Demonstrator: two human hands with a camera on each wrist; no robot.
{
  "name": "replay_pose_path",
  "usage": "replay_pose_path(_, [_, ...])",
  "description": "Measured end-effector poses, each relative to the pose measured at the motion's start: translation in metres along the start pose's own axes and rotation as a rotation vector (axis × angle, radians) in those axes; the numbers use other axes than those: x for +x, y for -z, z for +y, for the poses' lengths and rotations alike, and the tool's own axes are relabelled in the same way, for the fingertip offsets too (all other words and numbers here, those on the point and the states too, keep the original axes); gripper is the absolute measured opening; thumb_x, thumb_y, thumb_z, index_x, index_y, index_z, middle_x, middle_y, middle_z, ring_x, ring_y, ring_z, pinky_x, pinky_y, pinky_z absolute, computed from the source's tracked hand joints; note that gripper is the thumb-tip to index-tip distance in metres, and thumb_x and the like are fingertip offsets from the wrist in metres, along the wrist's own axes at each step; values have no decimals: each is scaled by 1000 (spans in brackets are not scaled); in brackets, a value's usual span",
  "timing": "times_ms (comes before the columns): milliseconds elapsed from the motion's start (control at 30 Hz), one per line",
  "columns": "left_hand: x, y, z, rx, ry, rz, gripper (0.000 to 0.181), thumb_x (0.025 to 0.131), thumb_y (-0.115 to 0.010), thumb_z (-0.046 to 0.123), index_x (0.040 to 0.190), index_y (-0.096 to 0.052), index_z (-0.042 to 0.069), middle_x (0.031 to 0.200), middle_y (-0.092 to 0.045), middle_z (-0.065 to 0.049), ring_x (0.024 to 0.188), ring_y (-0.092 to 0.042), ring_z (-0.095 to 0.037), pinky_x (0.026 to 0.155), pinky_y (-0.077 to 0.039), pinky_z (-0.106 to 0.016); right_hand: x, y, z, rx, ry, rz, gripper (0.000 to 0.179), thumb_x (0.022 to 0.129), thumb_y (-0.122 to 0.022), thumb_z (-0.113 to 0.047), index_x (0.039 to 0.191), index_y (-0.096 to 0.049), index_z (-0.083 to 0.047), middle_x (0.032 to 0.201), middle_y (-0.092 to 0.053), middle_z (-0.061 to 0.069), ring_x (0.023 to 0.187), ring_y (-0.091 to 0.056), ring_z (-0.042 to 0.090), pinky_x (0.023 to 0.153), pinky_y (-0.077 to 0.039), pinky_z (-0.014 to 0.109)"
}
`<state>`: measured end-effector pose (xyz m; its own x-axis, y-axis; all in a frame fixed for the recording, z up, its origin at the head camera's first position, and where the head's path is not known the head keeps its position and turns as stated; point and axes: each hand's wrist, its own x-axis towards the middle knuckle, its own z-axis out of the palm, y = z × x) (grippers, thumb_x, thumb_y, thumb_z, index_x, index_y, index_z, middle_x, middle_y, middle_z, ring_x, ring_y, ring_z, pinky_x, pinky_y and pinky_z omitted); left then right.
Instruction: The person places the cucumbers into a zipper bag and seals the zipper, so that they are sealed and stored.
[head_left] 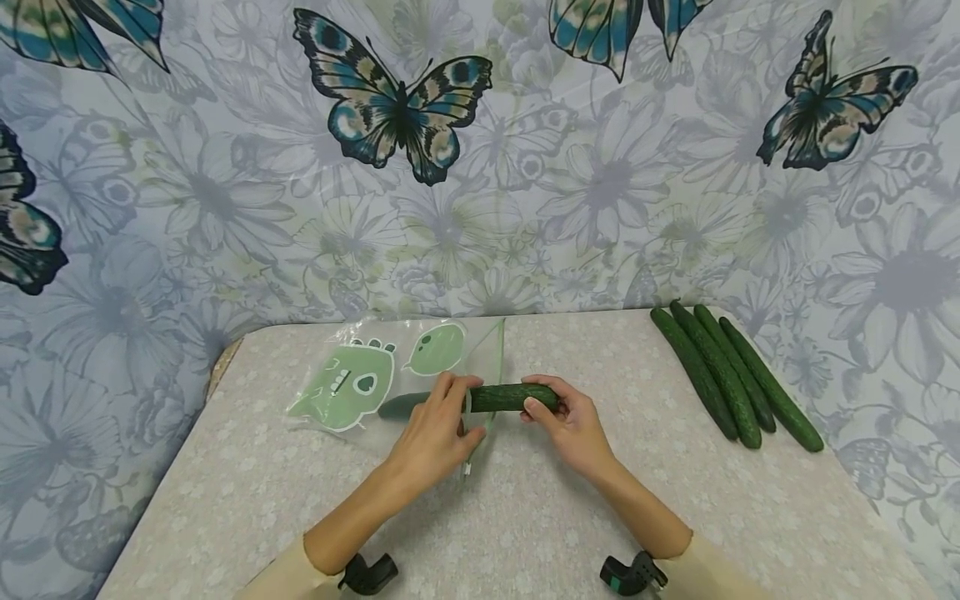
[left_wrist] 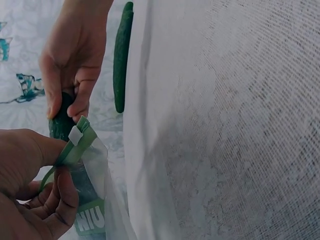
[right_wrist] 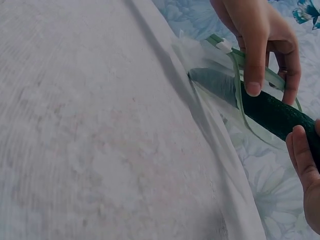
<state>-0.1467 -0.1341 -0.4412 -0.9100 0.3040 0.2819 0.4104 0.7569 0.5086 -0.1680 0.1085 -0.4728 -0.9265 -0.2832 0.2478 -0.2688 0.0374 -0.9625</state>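
Observation:
A clear zip bag point(head_left: 352, 383) with green cartoon prints lies on the table, its green-edged mouth facing right. One dark green cucumber point(head_left: 498, 398) lies partly inside it, and its right end sticks out. My right hand point(head_left: 577, 425) grips that outer end between thumb and fingers. At the mouth, my left hand point(head_left: 435, 433) reaches over the cucumber. The left wrist view shows this hand's thumb and curled fingers pinching the green zip edge, close to a white slider point(left_wrist: 75, 136). Through the plastic the cucumber's inner part point(right_wrist: 212, 82) looks paler.
Several more cucumbers point(head_left: 712, 371) lie side by side at the table's right. A pale patterned cloth point(head_left: 540, 517) covers the table. Behind it hangs a butterfly-print backdrop point(head_left: 525, 208). Dark wrist devices point(head_left: 369, 575) sit by both sleeves.

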Motion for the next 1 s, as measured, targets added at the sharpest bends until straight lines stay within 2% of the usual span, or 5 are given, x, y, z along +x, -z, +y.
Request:
replay_pose_path(267, [2, -3, -5, -14, 20, 2, 57, 90, -86, 10, 141, -60, 15, 120, -57, -4, 68, -54, 0, 60, -49, -19, 5, -6, 2, 24, -31, -23, 35, 107, -66, -11, 141, -64, -3, 126, -68, 29, 98, -78, 18, 93, -64, 28])
replay_pose_path(400, [3, -3, -6, 5, 14, -2, 58, 90, -86, 10, 142, -61, 14, 117, -56, -2, 69, -52, 0, 61, -48, -20, 5, 0, 2, -41, -78, -55, 38, 105, -71, -13, 141, -65, -4, 133, -69, 27, 103, -78, 15, 92, -65, 30])
replay_pose_path(633, [3, -6, -7, -8, 9, -22, 58, 92, -85, 13, 144, -59, 14, 115, -55, -2, 65, -48, 1, 57, -46, -20, 0, 20, -3, -352, -165, -162, 38, 98, -81, -21, 133, -71, -13, 122, -76, 13, 93, -75, 10, 76, -61, 22])
replay_pose_path(833, [3, -11, -8, -23, -11, -30, 56, 91, -86, 13, 141, -61, 15, 116, -57, -3, 67, -49, 1, 58, -46, -20, -5, 28, -12, -677, -48, -222, 32, 91, -88, -24, 120, -76, -17, 104, -77, -3, 88, -67, 7, 78, -59, 28])
replay_pose_path(1000, [3, -14, -7, -13, -17, -39, 57, 89, -86, 11, 140, -61, 16, 119, -58, -2, 68, -50, 0, 60, -47, -20, -7, 28, -17, -815, 32, -299, 33, 92, -87, -29, 120, -76, -15, 105, -76, -7, 90, -62, 6, 80, -53, 28])
